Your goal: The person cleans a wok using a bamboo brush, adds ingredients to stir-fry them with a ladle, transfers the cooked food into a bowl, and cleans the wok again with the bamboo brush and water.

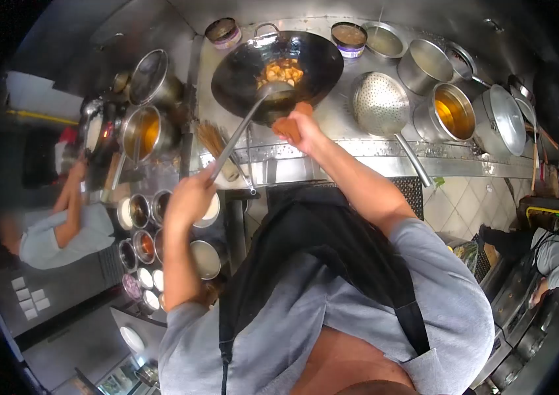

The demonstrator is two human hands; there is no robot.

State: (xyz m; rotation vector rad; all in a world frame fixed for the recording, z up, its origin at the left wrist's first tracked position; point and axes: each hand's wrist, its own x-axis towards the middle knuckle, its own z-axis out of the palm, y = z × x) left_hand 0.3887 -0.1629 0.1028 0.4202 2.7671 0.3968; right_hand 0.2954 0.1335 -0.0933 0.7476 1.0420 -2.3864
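Note:
My left hand (190, 199) is closed around the long handle of a metal ladle (233, 140). The ladle's bowl rests in a black wok (322, 66), against browned food pieces (282, 70) in sauce. An orange-brown cloth (287, 129) is bunched in my right hand (307, 131), at the wok's near rim; the part of the wok under the cloth is hidden. Beside the ladle handle lies a bamboo brush (212, 139). A perforated strainer (380, 104) sits on the stove top to the right of the wok.
Pots, one with amber liquid (454, 113), line the right of the stove (365, 146). Another pot of amber liquid (148, 135) stands left, above several ingredient containers (142, 245). One co-worker (69, 230) works at far left; another person (556, 257) is at far right.

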